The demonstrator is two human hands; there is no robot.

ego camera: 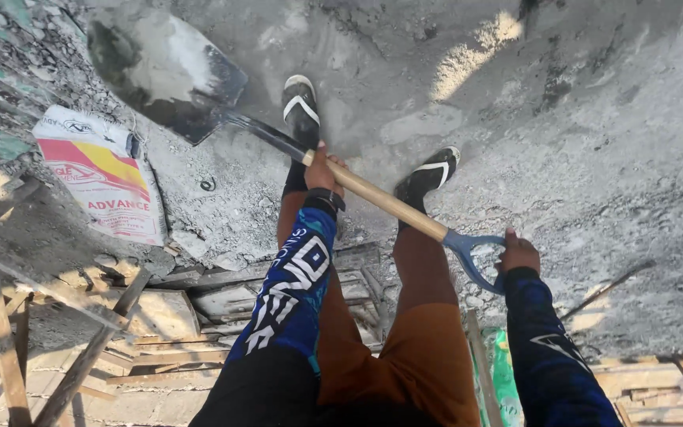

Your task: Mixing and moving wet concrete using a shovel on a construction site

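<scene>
I hold a shovel with a wooden shaft and a dusty metal blade. My left hand grips the shaft low down, near the metal socket. My right hand is closed on the blue D-shaped grip at the top end. The blade is raised at the upper left over grey cement-covered ground. My feet in black sandals stand on that grey ground, and my orange shorts show below.
A white sack with red and yellow print lies at the left. Wooden slats and a pallet-like frame lie along the bottom, with loose planks at the lower left. A green sack shows at the bottom right.
</scene>
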